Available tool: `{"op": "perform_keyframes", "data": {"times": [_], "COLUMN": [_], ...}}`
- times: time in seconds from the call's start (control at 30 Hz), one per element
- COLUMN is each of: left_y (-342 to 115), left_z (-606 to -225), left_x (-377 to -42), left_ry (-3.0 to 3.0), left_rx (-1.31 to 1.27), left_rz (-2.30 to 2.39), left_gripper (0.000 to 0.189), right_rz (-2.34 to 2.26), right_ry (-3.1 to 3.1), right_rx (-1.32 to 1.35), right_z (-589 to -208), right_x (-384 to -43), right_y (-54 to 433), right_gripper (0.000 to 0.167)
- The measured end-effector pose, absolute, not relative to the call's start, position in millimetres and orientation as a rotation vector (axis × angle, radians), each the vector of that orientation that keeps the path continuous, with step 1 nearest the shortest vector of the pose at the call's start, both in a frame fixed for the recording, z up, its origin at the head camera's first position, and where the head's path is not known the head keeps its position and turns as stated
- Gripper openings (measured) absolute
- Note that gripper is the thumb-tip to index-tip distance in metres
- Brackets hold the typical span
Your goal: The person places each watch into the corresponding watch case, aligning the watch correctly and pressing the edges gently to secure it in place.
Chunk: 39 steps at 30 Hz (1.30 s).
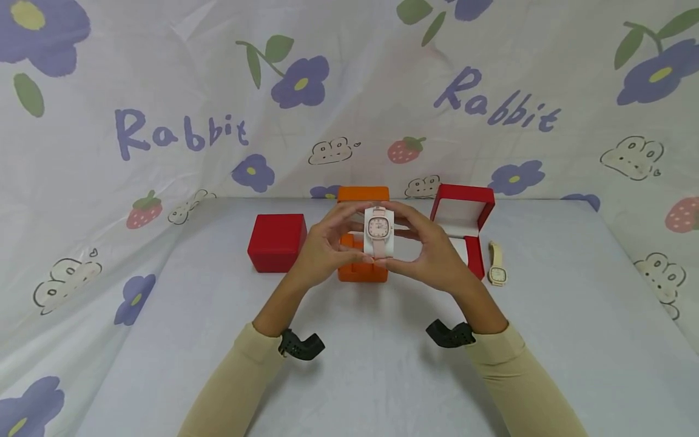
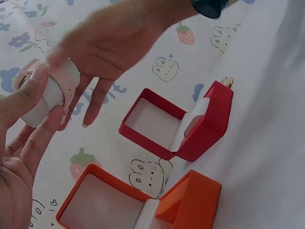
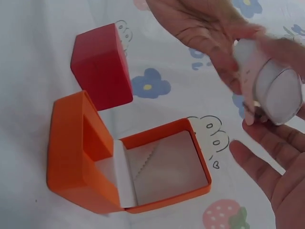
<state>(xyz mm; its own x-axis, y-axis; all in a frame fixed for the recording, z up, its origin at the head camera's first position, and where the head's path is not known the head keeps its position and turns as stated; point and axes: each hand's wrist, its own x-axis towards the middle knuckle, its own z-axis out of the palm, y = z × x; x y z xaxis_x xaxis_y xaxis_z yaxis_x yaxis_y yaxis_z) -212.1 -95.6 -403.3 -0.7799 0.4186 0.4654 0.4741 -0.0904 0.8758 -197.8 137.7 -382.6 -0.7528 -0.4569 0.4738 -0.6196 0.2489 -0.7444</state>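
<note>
Both hands hold up a watch (image 1: 378, 228) with a pink strap and squarish pink dial, wrapped around a white cushion (image 1: 390, 249). My left hand (image 1: 326, 246) grips its left side between thumb and fingers, and my right hand (image 1: 428, 252) pinches the right side. In the left wrist view, the left thumb and fingers clasp the cushion (image 2: 51, 95). The right wrist view shows the cushion's white end (image 3: 281, 95) between the hands. Behind and below them stands an orange box (image 1: 363, 275) with its lid raised; its hollow (image 3: 95, 138) shows in the right wrist view.
A closed red box (image 1: 277, 243) stands left of the orange one. To the right is an open red box (image 1: 486, 195) with a white lining, and beside it lies a gold-coloured watch (image 1: 497, 274). A printed cloth (image 1: 349, 121) hangs behind the white table surface (image 1: 371, 376).
</note>
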Motion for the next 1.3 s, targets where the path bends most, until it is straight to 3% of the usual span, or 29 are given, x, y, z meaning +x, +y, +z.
{"op": "perform_keyframes", "data": {"times": [0.7,1.0,1.3], "left_y": [-88.6,-88.9,-90.1], "left_z": [-404.6,-403.7,-405.7], "left_x": [-209.0,-208.6,-211.2], "left_ry": [-2.085,-2.082,-2.066], "left_rx": [-1.13,-1.123,-1.108], "left_rz": [-1.981,-1.992,-2.016], "left_gripper": [0.081,0.082,0.081], "right_rz": [1.529,1.517,1.64], "right_ry": [-2.207,-2.197,-2.16], "right_rx": [0.89,0.899,0.966], "right_z": [-388.9,-385.2,-383.7], "right_x": [-195.1,-195.5,-197.2], "right_y": [131.6,133.9,138.2], "right_gripper": [0.059,0.063,0.054]}}
